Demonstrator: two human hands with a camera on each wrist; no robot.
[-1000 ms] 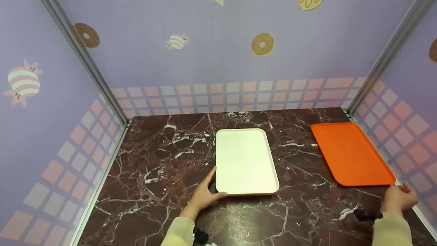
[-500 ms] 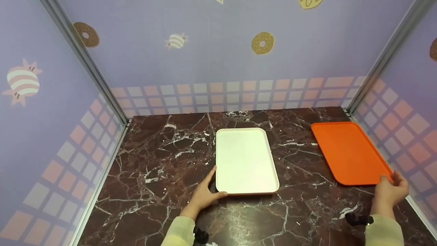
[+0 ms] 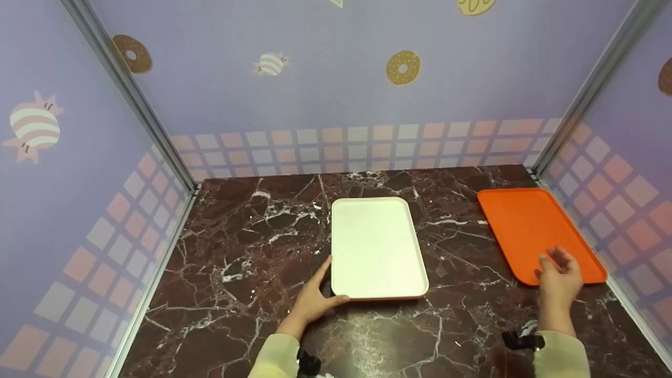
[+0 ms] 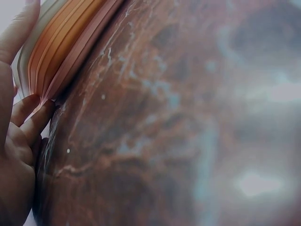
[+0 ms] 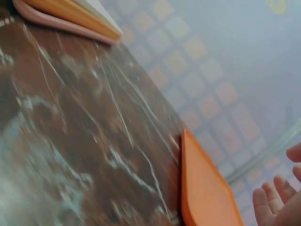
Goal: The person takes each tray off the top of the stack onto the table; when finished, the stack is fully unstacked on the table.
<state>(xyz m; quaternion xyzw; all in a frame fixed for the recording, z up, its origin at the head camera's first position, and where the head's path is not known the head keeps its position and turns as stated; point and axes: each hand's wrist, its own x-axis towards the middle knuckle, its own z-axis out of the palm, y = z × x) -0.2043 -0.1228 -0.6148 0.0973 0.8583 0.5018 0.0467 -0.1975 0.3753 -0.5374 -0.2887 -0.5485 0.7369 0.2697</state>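
I read the left hand [image 3: 312,302] as spread wide, thumb and fingers touching the near-left corner of the white-topped tray stack [image 3: 378,249], centred between the table [image 3: 252,252]'s left and right edges. I read the right hand [image 3: 560,283] as loosely bent, holding nothing, above the near end of the orange tray [image 3: 531,226], beside the table's right edge.

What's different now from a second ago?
The right hand moved left, away from the orange tray's near right corner. Now it's by the near left part of that tray, holding nothing. The left hand stayed at the white tray's near left corner, and both trays stayed put.
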